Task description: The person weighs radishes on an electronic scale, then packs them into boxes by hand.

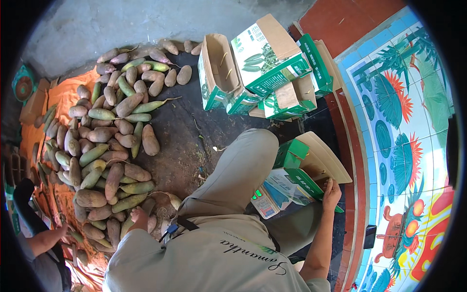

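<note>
Root vegetables (130,104): matt, dusty skins, the greener ones smoother
Nearer carton (323,160): cardboard, plain matt brown inside, smooth printed green outside
Stacked cartons (262,53): cardboard, smooth printed faces, raw brown board within
Scale (264,203): smooth, plastic-looking casing
Dark ground cover (180,131): matt and soil-smeared, cloth or plastic unclear
Orange sheet (89,80): thin, creased, plastic-looking
Grey wall (121,24): rough, matt plaster-like finish
Mural wall (413,121): glossy, smooth tiles
Trousers (233,165): matt, softly creased cloth
Shirt (209,258): matt cloth
</note>
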A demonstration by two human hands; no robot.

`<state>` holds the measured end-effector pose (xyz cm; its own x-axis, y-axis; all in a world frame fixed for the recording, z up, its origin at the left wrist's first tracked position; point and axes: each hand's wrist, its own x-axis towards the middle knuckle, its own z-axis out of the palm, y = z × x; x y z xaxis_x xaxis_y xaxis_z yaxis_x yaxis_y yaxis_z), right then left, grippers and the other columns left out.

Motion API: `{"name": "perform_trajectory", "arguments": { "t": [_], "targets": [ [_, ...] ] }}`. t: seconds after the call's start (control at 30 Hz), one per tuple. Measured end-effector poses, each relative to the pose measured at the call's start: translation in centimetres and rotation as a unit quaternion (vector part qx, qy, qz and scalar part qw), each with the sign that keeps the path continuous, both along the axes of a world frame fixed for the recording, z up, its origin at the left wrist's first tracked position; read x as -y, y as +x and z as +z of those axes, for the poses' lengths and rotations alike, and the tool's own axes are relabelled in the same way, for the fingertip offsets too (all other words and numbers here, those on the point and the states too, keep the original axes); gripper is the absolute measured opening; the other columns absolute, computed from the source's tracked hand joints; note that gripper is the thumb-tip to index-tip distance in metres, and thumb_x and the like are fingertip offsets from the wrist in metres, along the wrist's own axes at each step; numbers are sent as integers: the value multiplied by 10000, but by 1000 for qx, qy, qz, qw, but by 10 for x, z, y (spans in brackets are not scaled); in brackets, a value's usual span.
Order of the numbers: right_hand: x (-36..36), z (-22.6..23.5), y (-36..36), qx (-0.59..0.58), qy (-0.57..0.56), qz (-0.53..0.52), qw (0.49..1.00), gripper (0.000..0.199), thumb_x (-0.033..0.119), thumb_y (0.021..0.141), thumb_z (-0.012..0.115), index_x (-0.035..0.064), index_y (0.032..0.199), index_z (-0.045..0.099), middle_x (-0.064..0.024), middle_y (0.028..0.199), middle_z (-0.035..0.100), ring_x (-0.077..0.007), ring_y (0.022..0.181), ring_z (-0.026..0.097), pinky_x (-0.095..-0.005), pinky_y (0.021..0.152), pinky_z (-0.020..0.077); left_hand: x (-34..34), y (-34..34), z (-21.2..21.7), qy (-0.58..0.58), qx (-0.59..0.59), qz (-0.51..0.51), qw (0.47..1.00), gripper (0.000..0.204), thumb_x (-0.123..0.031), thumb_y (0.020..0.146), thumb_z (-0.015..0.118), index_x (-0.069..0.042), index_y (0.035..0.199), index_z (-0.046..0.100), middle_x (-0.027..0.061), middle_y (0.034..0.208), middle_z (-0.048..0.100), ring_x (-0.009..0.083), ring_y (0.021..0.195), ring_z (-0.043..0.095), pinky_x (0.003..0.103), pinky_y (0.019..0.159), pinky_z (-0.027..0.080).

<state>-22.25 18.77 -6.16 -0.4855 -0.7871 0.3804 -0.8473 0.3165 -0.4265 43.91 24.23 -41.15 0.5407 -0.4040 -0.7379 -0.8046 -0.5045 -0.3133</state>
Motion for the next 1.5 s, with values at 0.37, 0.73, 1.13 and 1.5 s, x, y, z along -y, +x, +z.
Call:
{"name": "perform_trajectory", "arguments": {
  "t": [0.37,0.73,1.13,1.5],
  "targets": [
    [-5,-4,-6,9,12,-4,1000,324,248,930,467,-7,758,568,-110,639,589,-206,572,587,-317,548,460,23,-39,56,-3,-75,79,994,673,-270,631,763,13,1183,503,147,1171,556,246,1035,583,357,859,486],
    [20,21,51,-85,-7,79,993,106,104,848,559,3,823,579,-158,780,594,-311,705,585,-373,637,463,162,-114,170,-340,-504,126,784,536,-288,728,673,41,1121,514,139,990,590,205,853,576,331,740,473],
    [22,92,174,-244,-10,365,898,638,146,562,740,141,1161,521,-83,1253,448,-292,1103,453,-435,899,377,187,-308,413,-240,-687,-395,561,572,-280,712,702,6,1160,492,179,1032,581,257,937,570,340,819,439],
    [-8,69,64,-143,-17,110,984,622,95,541,758,66,1119,531,-150,977,565,-325,907,539,-401,777,441,218,-268,346,-422,-650,-222,591,382,-106,772,649,-41,1136,554,120,1048,598,181,888,609,299,752,496]
  ]
}}
